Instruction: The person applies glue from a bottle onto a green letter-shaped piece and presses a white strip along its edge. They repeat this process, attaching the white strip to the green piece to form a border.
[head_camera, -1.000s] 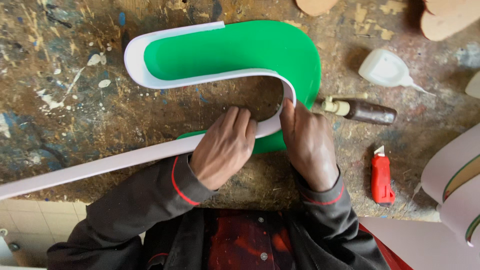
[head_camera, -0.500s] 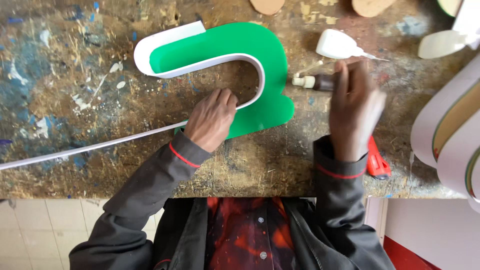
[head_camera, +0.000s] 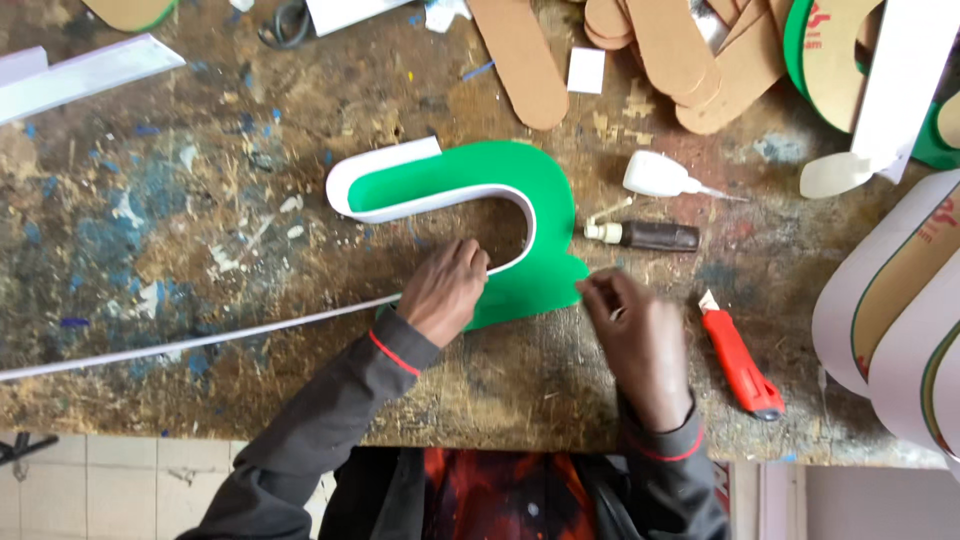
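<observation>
A green curved panel (head_camera: 540, 190) lies flat on the worn wooden bench (head_camera: 200, 200). A white strip (head_camera: 200, 340) stands on edge around its inner curve and trails off to the left. My left hand (head_camera: 450, 292) presses that strip against the panel's lower inside bend. My right hand (head_camera: 640, 340) sits just right of the panel's lower right corner. Its fingers are curled together with the tips at the green edge, and nothing shows in them.
A white glue bottle (head_camera: 655, 175) and a dark tube (head_camera: 650, 236) lie right of the panel. A red utility knife (head_camera: 742, 362) rests by my right hand. Brown card cutouts (head_camera: 520, 60) fill the back, and white curved shells (head_camera: 860, 300) stand at the right edge.
My right hand left the strip, reached out to the dark tube and glue bottle, then came back to the panel's lower right corner. My left hand stayed on the strip.
</observation>
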